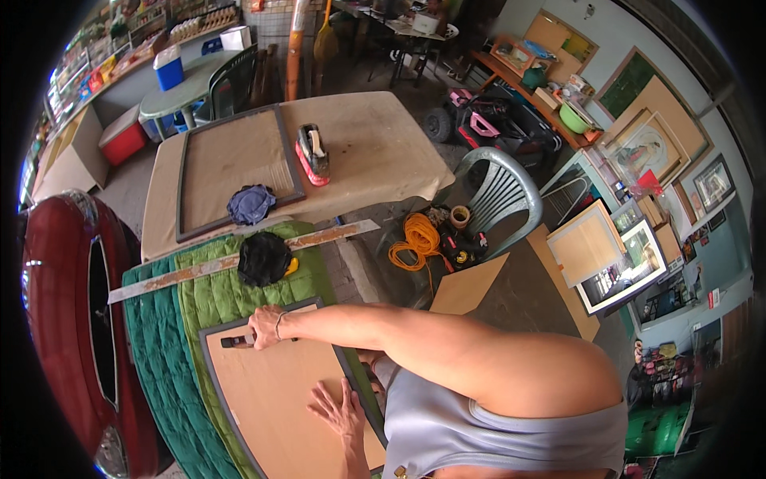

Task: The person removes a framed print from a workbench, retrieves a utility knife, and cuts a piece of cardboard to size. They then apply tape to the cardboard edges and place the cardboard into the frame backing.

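Note:
A dark-edged picture frame with a tan backing board (275,399) lies on quilted green padding (159,359). My left hand (341,409) rests flat on the board near the frame's closest side, fingers spread. Close to the far corner, my right hand (266,327) is closed around a black-ended hand tool (237,342); its exact kind is mostly hidden under my fingers. Beyond the frame lie a black cloth-like bundle (262,259) with a yellow item (292,266) beside it, and a long, stained metal straightedge (171,279).
A covered table (375,132) holds another frame (231,160), a blue cloth (251,205) and a red-black tape dispenser (313,156). A red vehicle (64,319) borders the left. A plastic chair (503,191), orange cord (416,239) and cordless drill (467,249) stand to the right.

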Demonstrator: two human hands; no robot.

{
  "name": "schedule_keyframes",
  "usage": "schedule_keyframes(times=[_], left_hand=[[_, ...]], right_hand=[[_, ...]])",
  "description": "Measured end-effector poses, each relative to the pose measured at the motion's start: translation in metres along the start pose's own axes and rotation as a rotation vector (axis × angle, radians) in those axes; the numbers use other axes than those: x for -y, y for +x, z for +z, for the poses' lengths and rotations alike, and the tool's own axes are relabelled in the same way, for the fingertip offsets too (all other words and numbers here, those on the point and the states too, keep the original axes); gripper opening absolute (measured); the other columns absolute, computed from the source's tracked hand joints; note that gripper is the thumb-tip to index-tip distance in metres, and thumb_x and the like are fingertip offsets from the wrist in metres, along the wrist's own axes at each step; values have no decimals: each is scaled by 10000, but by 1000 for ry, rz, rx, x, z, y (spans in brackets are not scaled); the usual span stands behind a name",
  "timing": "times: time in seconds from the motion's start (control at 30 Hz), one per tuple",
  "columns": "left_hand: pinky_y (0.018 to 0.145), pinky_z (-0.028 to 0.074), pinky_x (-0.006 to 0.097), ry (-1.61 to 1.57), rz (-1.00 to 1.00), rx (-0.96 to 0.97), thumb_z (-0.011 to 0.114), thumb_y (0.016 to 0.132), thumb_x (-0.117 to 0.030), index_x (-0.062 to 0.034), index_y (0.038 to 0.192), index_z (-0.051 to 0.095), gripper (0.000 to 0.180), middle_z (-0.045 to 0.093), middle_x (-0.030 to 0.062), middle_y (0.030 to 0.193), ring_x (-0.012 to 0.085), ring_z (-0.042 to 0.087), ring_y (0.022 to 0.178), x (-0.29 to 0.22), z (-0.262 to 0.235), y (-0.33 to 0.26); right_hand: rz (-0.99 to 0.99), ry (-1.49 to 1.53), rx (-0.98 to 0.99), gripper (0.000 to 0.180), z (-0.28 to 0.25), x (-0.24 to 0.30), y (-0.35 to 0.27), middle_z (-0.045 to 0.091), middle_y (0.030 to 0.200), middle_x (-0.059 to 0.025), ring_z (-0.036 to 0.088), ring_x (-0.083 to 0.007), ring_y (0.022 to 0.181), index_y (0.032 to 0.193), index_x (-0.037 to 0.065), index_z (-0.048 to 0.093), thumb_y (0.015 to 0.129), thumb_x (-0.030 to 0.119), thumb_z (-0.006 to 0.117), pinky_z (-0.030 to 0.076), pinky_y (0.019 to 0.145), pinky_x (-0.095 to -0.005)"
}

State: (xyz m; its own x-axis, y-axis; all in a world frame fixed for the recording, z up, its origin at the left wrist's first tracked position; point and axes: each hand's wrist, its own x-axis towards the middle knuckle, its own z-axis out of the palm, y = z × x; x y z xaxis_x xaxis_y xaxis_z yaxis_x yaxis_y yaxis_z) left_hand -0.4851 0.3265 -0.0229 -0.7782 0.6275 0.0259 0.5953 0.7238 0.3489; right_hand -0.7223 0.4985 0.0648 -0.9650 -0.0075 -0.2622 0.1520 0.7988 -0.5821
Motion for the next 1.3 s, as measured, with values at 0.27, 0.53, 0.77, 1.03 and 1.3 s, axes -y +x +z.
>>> schedule_keyframes(times=[0.27,0.53,0.77,1.03,1.3], left_hand=[[1107,25,678,-75,-87,66,503,935,-381,-356,1357,522,423,188,179,1568,421,118,1447,-3,-2,2],[1129,21,646,-104,-110,95,527,919,-355,-361,1359,520,441,181,169,1572,409,115,1449,-3,-5,4],[1139,22,625,-138,-106,69,585,855,-313,-362,1363,518,515,196,159,1572,394,110,1454,-1,-6,2],[1142,13,617,-165,-117,94,578,858,-319,-374,1373,504,523,185,160,1576,392,107,1456,0,-8,2],[1139,15,625,-136,-111,94,564,866,-344,-383,1392,477,534,187,163,1574,405,121,1450,0,-8,1]], right_hand=[[-13,17,14,321,-12,5,-9,702,797,-159,685,-327,813,822,85,725,571,282,688,535,754,-417],[-5,6,10,288,-11,4,-7,701,783,-156,686,-326,776,794,96,724,573,276,689,539,739,-419],[5,23,17,297,-8,2,-5,708,793,-144,689,-314,783,808,109,733,571,280,680,544,743,-413],[4,4,66,308,-11,4,-6,712,810,-146,690,-316,798,824,109,739,598,308,679,545,758,-407],[29,-16,91,360,-14,6,-7,706,840,-180,686,-344,828,855,97,739,582,325,683,538,772,-441]])
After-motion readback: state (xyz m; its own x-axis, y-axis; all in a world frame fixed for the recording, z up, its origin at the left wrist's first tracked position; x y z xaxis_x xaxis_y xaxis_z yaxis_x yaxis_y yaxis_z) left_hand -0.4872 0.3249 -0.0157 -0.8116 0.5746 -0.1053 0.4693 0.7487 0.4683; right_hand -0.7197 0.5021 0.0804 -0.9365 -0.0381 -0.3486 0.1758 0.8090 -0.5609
